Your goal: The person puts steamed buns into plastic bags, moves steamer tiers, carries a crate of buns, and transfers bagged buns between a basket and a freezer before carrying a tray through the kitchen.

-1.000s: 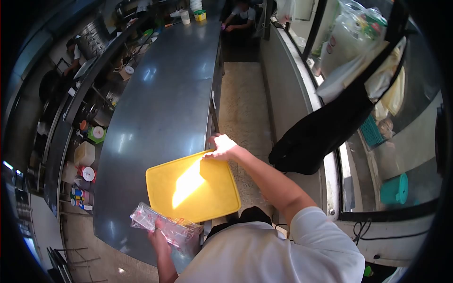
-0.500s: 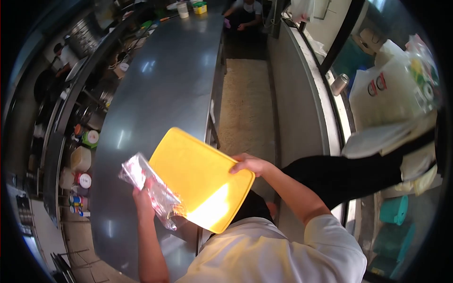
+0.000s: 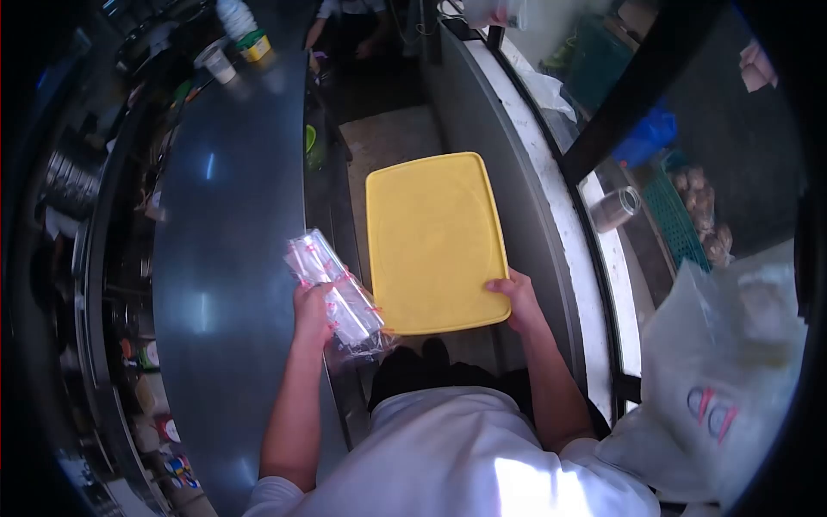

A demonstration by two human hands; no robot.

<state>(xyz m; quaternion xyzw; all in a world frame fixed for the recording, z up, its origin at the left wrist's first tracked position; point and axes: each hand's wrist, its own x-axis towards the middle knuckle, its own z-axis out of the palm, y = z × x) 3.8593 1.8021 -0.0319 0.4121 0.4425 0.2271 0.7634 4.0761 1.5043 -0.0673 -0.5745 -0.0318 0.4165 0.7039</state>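
Note:
My right hand (image 3: 522,300) grips a flat yellow plastic lid (image 3: 435,241) by its lower right edge, the thumb lying on top. The lid is rectangular with rounded corners and is held out over the aisle in front of my body. In my left hand (image 3: 312,312) is a bundle of clear plastic bags (image 3: 351,306) with red or pink marks. The bundle slants beside the lid, and its lower end meets or overlaps the lid's lower left corner; I cannot tell whether they touch.
A long steel table (image 3: 224,250) runs along my left, with a white tub (image 3: 215,65) at its far end. Another person (image 3: 349,21) is at the aisle's far end. On the right, a metal cup (image 3: 615,209) stands on the window ledge near a white plastic bag (image 3: 719,362).
My view and body have turned towards the aisle. The lid has swung from a slant to nearly straight, away from the table, and the bright glare on it is gone. Both hands keep their holds.

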